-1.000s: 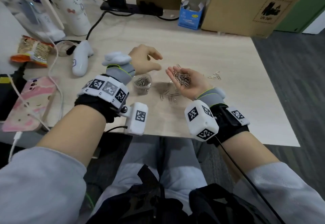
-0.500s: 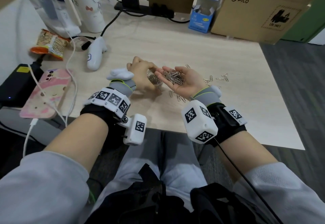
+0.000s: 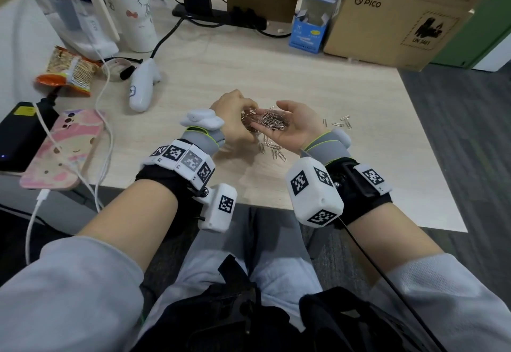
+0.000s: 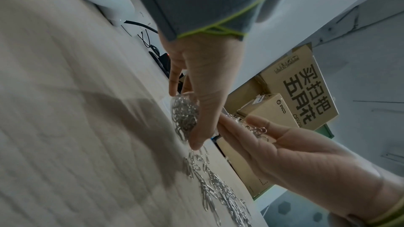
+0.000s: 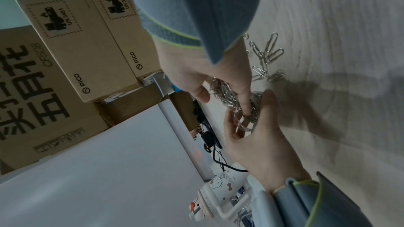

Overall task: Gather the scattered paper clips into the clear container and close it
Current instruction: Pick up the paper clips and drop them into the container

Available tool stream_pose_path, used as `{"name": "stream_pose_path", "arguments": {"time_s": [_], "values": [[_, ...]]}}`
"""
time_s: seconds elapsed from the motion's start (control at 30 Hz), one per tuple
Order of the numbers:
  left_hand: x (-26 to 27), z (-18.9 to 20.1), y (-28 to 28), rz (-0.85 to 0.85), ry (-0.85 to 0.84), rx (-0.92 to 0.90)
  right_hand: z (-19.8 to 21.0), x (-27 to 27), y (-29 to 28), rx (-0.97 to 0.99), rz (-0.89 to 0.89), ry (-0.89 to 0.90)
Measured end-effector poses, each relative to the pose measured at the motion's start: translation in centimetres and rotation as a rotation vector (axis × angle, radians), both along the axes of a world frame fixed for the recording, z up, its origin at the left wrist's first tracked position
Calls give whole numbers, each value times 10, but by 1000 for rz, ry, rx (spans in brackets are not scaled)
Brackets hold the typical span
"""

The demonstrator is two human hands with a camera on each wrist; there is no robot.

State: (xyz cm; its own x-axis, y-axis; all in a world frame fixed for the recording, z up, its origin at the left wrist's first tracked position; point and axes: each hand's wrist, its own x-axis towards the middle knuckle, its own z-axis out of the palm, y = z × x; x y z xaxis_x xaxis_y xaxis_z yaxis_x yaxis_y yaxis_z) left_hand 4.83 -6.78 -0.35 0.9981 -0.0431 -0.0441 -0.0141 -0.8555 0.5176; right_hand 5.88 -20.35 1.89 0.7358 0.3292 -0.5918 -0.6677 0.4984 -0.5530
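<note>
A light wooden table (image 3: 276, 75) sits in an office room, with brown boxes (image 3: 401, 14) at about 1 o'clock and a white bottle with a cat picture (image 3: 138, 6) at 11 o'clock. A pink phone (image 3: 60, 147) lies at 9 o'clock.

In the middle of the table, the left hand (image 3: 235, 119) is curled around a small clear cup (image 4: 184, 115). The thumb and fingers wrap its sides. The cup already has a lot of paper clips inside it.

The right hand (image 3: 293, 127) is just beside it, at 3 o'clock from the cup. It is palm up and cupped like a little bowl, with a pile of paper clips (image 3: 272, 120) lying in it. The fingers are not squeezed tight. The fingertips touch the cup's rim.

More loose clips (image 3: 272, 151) lie on the table under the hands, at about 6 o'clock from the cup. A few more (image 3: 341, 122) sit near the right wrist at 3 o'clock.

The clips are tiny, light and made of hard, shiny wire. They look slippery and they tangle together, so they may drop in clumps or slide off the palm. It seems best to tip them slowly over the cup's mouth. Flat clips on the table are hard to pinch, so sweeping them into a pile and scooping may work better. The cup looks light and easy to knock over, so holding it round the sides, low down, should keep it steady. I cannot see a lid.
</note>
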Motion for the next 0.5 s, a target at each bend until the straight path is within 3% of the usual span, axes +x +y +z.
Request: {"name": "stream_pose_path", "arguments": {"time_s": [0.5], "values": [[4, -9, 3, 69, -24, -33, 15, 0, 0, -109, 90, -32]]}}
